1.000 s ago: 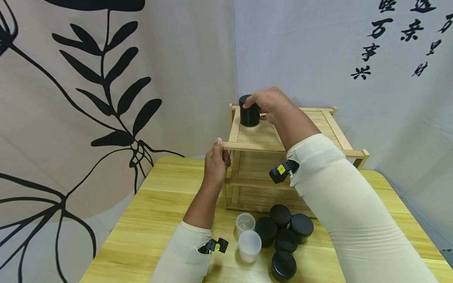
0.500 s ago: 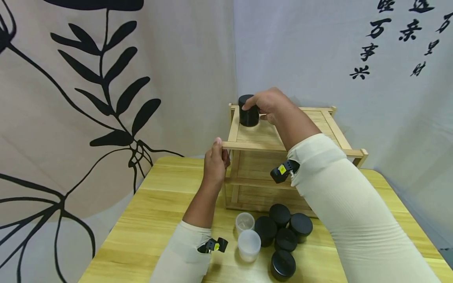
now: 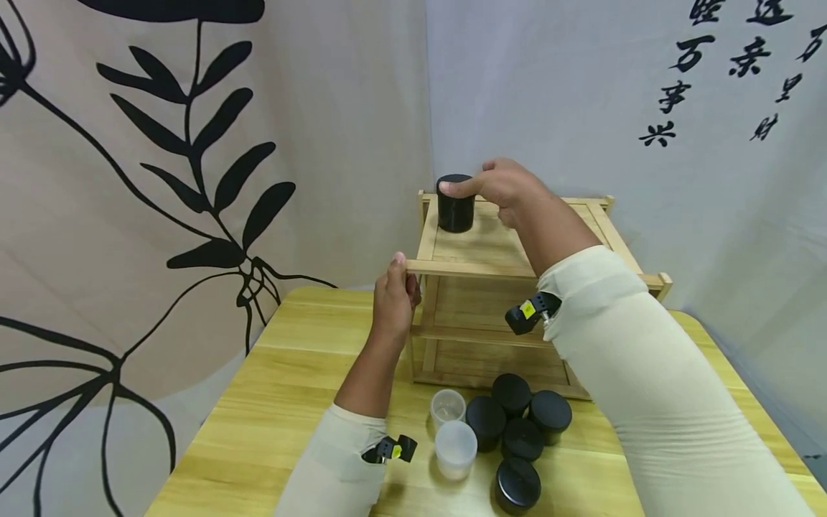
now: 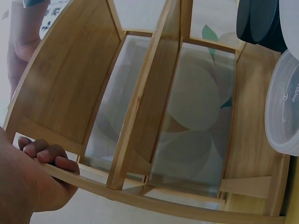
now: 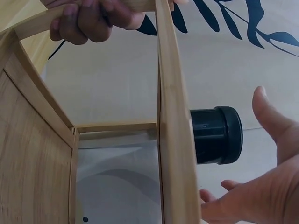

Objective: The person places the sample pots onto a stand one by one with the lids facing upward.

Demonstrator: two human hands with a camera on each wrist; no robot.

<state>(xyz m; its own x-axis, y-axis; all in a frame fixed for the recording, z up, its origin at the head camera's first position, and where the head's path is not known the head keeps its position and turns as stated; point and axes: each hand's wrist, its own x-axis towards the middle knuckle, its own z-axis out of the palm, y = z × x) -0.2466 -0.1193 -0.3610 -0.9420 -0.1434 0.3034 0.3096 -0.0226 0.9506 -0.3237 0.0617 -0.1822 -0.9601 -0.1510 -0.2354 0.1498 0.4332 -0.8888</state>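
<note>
A black lidded jar [image 3: 455,214] stands upright at the left end of the top board of a wooden shelf rack [image 3: 491,248]. My right hand [image 3: 507,188] is just right of the jar, thumb and fingers spread. In the right wrist view a gap shows between this hand [image 5: 275,182] and the jar [image 5: 212,135]. My left hand [image 3: 393,298] grips the rack at its front left corner. Its curled fingers wrap round the side post in the left wrist view, where the hand [image 4: 42,175] is partly cut off.
Several black lidded jars [image 3: 522,439] cluster on the wooden table [image 3: 304,402] before the rack. Left of them stand two translucent cups [image 3: 455,446] [image 3: 448,408]. A printed cloth [image 3: 349,143] hangs behind.
My right hand has let go of the black jar and drawn slightly to the right, its fingers spreading. The jar stays put on the top board. My left hand has not moved.
</note>
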